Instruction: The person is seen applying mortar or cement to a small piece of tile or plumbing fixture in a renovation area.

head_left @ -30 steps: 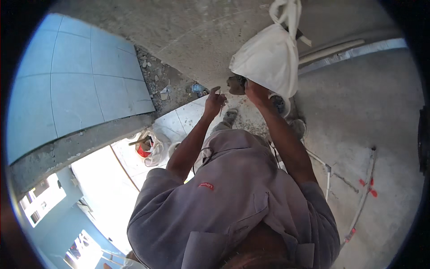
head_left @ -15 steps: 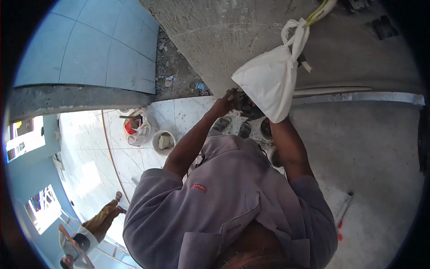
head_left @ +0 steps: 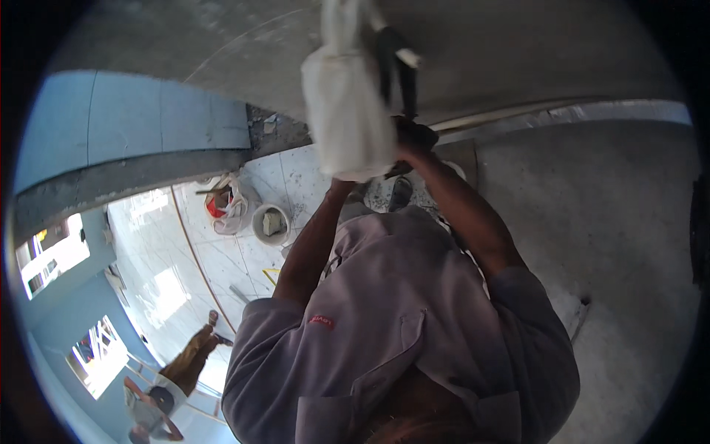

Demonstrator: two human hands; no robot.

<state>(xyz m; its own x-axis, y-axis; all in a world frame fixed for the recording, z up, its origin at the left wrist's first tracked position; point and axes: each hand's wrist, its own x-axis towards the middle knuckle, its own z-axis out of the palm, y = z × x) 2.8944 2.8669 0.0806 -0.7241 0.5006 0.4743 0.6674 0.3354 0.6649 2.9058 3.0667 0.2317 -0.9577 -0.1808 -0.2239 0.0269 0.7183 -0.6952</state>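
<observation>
A white cloth bag, knotted at the top (head_left: 349,122), hangs in front of the left hand and hides it, so its grip I cannot tell. The right hand (head_left: 407,152) is at a dark, blurred object (head_left: 420,135), just right of the bag; how closed this grip is, I cannot tell. On the white tiled floor (head_left: 248,259) stand a round white bucket (head_left: 256,226) and, near it, a whitish plastic sack (head_left: 238,214). Another person (head_left: 176,370) is well apart.

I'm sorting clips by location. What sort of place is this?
Probably a building interior under construction or renovation: the wall is bare grey, rubble lies beside the floor tiles, and a bucket stands on them.
</observation>
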